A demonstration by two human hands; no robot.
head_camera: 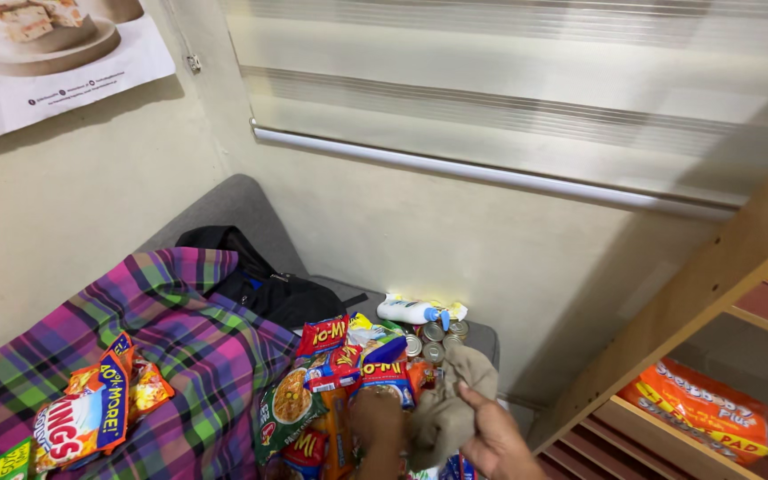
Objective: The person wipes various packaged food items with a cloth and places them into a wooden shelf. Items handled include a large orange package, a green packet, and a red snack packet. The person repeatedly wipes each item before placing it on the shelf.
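Cloth [444,404], a khaki-brown rag, hangs bunched between the two hands at the bottom edge of the view, over the near end of the grey couch [233,200]. Its long axis runs up and slightly right, from the hands toward the cans. The right hand [495,440] pinches its lower right edge, thumb pressed into the fabric; the left hand [378,427] sits just beside its left edge with fingers curled, touching or gripping the cloth, though the exact hold cannot be told. Both hands are equally close, one on each side. Directly under and left of the left hand lies a heap of noodle packets [335,351], mostly red, with one green one [288,404]; they overlap too much for a sure count, at least five. Just beyond the top of the cloth stand four small tin cans [433,342] in a cluster, and past them one white bottle [412,310] with a blue cap lies on its side near the couch's far edge. Further left, a plaid blanket [184,347] covers the seat, with one black bag [264,284] at its far side and a few snack bags [91,413] near its left end. A wooden shelf [668,311] stands to the right.
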